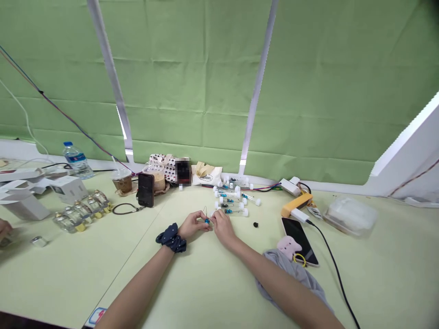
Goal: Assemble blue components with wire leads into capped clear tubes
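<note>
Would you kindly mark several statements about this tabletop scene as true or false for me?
1. The left hand holds a small blue piece. True.
2. The scrunchie is plain white. False: it is dark blue with light dots.
3. A small black piece lies on the table, to the right of the right hand. True.
4. The water bottle has a red cap. False: its cap is blue.
5. The clear tubes all stand upright. False: they lie on their sides.
</note>
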`<state>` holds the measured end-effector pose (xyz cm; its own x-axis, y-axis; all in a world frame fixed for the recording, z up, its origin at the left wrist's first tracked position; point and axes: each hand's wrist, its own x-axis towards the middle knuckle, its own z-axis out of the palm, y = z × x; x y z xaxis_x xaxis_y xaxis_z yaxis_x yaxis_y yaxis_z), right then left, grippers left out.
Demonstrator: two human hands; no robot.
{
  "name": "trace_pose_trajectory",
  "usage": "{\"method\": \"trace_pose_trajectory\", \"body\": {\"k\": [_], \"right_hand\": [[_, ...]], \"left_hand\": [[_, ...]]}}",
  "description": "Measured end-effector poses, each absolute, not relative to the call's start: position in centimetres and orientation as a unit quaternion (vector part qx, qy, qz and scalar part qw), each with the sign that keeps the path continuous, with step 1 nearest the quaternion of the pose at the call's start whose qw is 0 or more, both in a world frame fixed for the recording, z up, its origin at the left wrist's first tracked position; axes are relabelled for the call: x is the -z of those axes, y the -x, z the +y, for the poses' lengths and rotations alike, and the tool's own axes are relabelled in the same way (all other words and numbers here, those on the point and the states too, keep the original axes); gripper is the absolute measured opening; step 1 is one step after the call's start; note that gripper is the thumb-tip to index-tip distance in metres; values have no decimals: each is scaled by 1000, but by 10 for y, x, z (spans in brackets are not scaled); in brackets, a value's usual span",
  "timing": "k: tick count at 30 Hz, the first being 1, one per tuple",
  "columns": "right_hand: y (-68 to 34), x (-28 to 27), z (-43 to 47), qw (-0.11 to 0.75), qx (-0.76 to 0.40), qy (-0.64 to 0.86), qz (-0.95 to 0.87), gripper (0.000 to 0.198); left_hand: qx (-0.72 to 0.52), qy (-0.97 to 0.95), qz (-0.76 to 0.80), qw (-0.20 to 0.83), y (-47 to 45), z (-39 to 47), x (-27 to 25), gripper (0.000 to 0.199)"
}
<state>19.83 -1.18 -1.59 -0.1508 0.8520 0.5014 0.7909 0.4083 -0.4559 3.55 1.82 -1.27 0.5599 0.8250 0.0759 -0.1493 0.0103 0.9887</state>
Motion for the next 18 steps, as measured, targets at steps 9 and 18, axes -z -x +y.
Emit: {"method": "trace_pose_trajectory", "body": {"k": [9, 18], "right_hand": [[-197, 17, -6, 347, -67, 567, -744, 19], [-202, 13, -5, 328, -89, 576, -744, 22]], "left_hand": [[-372, -588, 283, 660, -34, 24, 17, 41], [-353, -589, 288, 667, -33, 28, 15, 41]]}}
